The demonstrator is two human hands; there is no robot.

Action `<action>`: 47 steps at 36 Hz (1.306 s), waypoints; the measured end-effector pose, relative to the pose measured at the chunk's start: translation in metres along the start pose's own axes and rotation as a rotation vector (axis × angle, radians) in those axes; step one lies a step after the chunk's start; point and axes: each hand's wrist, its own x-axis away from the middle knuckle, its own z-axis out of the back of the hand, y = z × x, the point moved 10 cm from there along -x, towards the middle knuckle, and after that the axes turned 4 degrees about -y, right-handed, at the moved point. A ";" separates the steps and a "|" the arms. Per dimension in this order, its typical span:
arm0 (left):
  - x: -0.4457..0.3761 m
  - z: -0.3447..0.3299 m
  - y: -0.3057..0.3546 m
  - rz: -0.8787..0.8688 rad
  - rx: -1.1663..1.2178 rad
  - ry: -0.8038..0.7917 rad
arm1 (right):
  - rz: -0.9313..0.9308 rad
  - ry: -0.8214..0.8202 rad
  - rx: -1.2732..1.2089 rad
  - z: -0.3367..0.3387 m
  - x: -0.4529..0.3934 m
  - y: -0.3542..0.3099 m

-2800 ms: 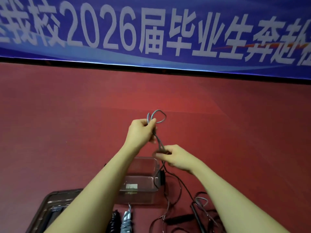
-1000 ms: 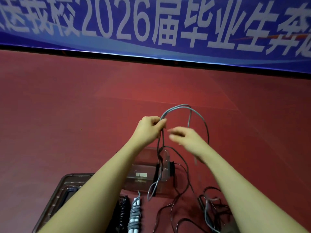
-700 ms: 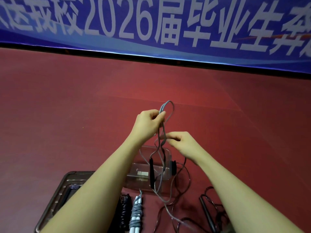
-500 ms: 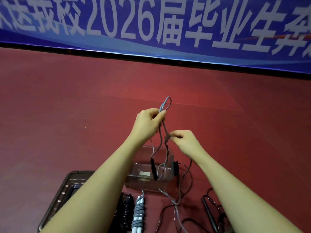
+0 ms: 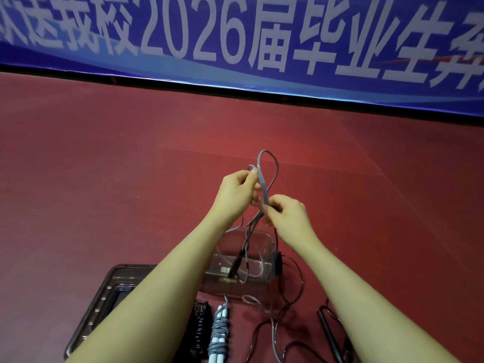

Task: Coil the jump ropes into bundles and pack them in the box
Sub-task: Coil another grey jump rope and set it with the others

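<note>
Left hand [image 5: 237,191] raised at frame centre, fingers curling round the gathered loops of a thin grey jump rope [image 5: 263,179], grip clamped on them. Right hand [image 5: 286,216] just below and to the right, fingertips pinching the same grey strands where they cross, grip likewise clamped on the rope. One narrow loop standing up above both hands. Remaining strands hanging down from the hands toward a clear rectangular plastic box [image 5: 269,238] sitting on the red floor [image 5: 104,179] at lower centre; a black handle [image 5: 237,264] dangling at the end of one strand and showing within the box outline, though impossible to tell whether resting inside or hanging over it. A second black handle [image 5: 278,263] hanging just beside the right wall of the box.

Lying on the floor in the lower left of the frame, a dark transparent lid [image 5: 104,297], partly hidden behind the left forearm. Right of that, near the bottom edge, a coiled black jump rope bundle [image 5: 200,331] and, touching alongside it, a grey rope bundle with white handles [image 5: 218,334]. Sprawling loose over the floor at lower right, a dark uncoiled jump rope [image 5: 296,297] with a black handle lying beside the right forearm. Stretching across the top of the frame, a blue banner with large white characters [image 5: 235,35].
</note>
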 end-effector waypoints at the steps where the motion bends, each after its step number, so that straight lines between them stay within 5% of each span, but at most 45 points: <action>1: -0.001 -0.003 -0.005 0.025 -0.016 -0.019 | -0.012 0.042 -0.056 0.005 0.000 0.001; 5: 0.006 -0.021 -0.025 0.101 -0.429 -0.227 | -0.056 0.155 -0.265 0.021 -0.002 0.006; 13: 0.015 -0.028 -0.036 0.006 -0.654 -0.376 | -0.142 0.261 -0.565 0.037 -0.005 0.021; 20: 0.007 -0.017 -0.015 -0.121 -0.337 -0.155 | -0.173 0.301 -0.490 0.053 -0.003 0.029; 25: 0.009 -0.021 -0.012 -0.018 0.102 -0.115 | -0.221 0.240 -0.544 0.046 -0.001 0.034; 29: 0.008 -0.019 -0.008 0.056 0.223 -0.069 | -0.213 0.224 -0.519 0.045 -0.002 0.034; 32: 0.010 -0.021 -0.006 0.057 0.074 -0.090 | -0.195 0.207 -0.555 0.043 -0.002 0.031; 38: 0.022 -0.049 0.001 -0.166 -0.596 -0.259 | -0.121 0.259 -0.539 0.051 0.001 0.021; 42: 0.022 -0.036 0.010 -0.237 -0.539 -0.045 | -0.084 0.316 -0.510 0.059 0.002 0.015; 47: 0.025 -0.045 0.017 -0.317 -0.584 -0.070 | -0.087 0.328 -0.489 0.059 0.002 0.016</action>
